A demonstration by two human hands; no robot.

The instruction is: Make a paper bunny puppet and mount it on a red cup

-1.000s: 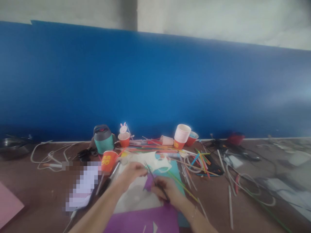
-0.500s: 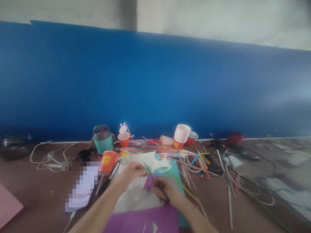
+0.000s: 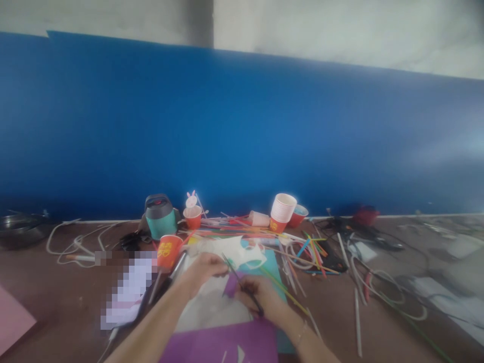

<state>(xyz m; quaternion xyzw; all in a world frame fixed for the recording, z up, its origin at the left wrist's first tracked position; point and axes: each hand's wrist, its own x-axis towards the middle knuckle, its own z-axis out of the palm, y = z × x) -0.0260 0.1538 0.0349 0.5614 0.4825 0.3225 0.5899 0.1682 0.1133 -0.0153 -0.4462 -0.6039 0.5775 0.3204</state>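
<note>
My right hand [image 3: 259, 297] is closed around a pair of scissors [image 3: 242, 283] with dark handles. The narrow blades point up and away, past the fingertips of my left hand [image 3: 207, 269]. My left thumb and fingers are pinched together close to the blades; what they hold is too small or blurred to make out. A small purple paper piece [image 3: 231, 285] shows between the hands; whether a hand holds it is unclear. Beneath lies white paper [image 3: 206, 307], with a purple sheet [image 3: 227, 343] nearer me and cut white paper [image 3: 229, 247] beyond.
An orange-red paper cup [image 3: 169, 253] and a teal flask [image 3: 161, 222] stand left. Behind are a cup stack [image 3: 282, 212] and scattered coloured sticks [image 3: 230, 232]. More sticks and white cables [image 3: 378, 287] spread right. A pink sheet [image 3: 13, 322] lies far left.
The scissor blades have shifted very slightly near my left fingertips. Both hands and the things around them are otherwise in almost the same place.
</note>
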